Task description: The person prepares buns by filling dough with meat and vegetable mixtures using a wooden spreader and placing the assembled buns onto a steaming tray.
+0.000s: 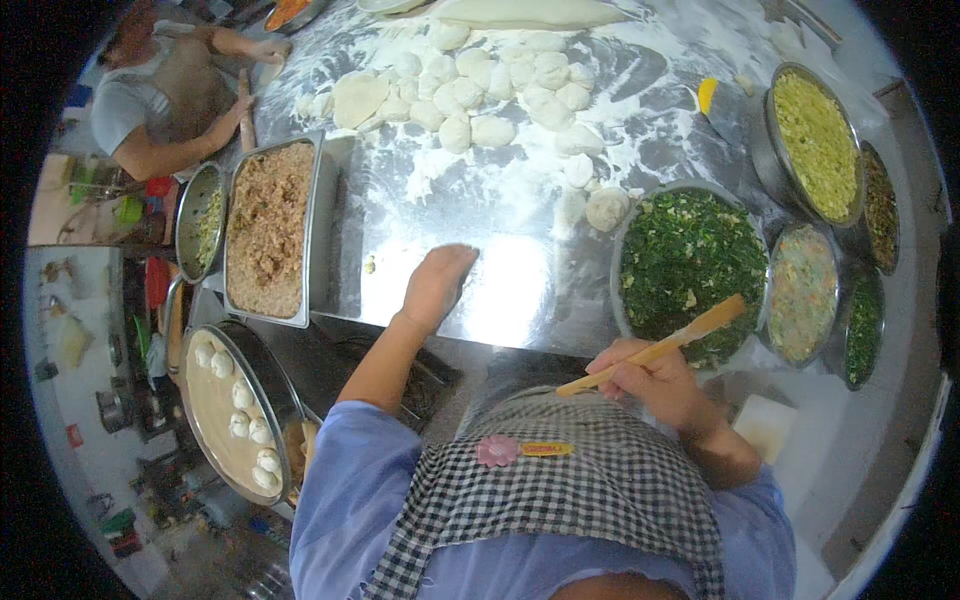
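Note:
My right hand (649, 379) grips a flat wooden spatula (679, 341), its broad end angled up over the near edge of a large bowl of chopped greens (690, 247). My left hand (439, 281) is over the near part of the steel worktable (517, 202). Its fingers lie close together and its palm is hidden, so I cannot tell if anything is in it. Beyond it, many flattened dough rounds (469, 94) lie on the floured surface. One thicker dough piece (607, 208) lies beside the greens bowl.
At left are a steel pan of minced filling (270, 225), a smaller bowl (201, 225) and a round steamer (225, 450) holding several buns. More filling bowls stand at right, one with yellow filling (817, 146). A yellow-handled scraper (706, 96) lies nearby. A co-worker (165, 90) handles a rolling pin (246, 112).

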The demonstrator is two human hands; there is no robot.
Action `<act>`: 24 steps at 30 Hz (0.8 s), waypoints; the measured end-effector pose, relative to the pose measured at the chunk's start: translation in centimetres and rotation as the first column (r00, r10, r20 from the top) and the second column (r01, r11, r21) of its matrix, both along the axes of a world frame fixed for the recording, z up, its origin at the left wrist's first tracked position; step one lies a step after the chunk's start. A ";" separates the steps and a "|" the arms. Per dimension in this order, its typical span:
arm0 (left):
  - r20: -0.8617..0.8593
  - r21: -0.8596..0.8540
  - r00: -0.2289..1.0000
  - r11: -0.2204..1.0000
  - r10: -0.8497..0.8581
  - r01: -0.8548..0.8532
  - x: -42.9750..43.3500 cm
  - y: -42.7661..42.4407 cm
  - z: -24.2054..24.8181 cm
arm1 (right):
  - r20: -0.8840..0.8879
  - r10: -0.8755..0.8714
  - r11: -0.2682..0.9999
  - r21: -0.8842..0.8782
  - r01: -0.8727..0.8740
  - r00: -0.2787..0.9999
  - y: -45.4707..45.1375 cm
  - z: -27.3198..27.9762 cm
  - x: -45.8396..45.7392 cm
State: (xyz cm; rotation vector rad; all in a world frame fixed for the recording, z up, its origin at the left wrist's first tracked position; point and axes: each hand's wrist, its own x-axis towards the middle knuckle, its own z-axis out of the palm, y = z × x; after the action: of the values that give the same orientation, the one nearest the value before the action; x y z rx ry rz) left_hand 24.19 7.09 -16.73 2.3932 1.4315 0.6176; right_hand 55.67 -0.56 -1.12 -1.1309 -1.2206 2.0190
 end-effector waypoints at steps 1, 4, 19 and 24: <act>-0.030 -0.006 0.999 1.000 -0.029 0.029 -0.6 -0.7 0.3 | 0.024 0.021 1.000 -0.003 -0.021 0.999 -0.1 -0.4 -0.2; -0.264 0.032 0.964 0.999 0.045 -0.038 0.7 -1.0 1.2 | 0.053 0.057 0.998 -0.041 -0.054 0.997 -0.3 -1.6 -1.3; 0.137 -0.542 0.886 0.782 0.442 -0.307 -2.5 4.2 2.0 | 0.128 -0.147 0.989 0.045 0.142 0.981 2.4 -9.6 -7.9; -0.052 -0.283 0.923 0.881 0.381 -0.379 -3.2 0.2 0.4 | 0.425 -0.155 0.975 0.211 0.068 0.892 4.8 -9.4 -11.8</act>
State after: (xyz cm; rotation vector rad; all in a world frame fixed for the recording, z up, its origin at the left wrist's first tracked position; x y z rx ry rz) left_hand 20.99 7.28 -16.28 1.8990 1.8674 0.4579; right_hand 43.91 4.21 -10.52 -1.5743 -1.4889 1.5636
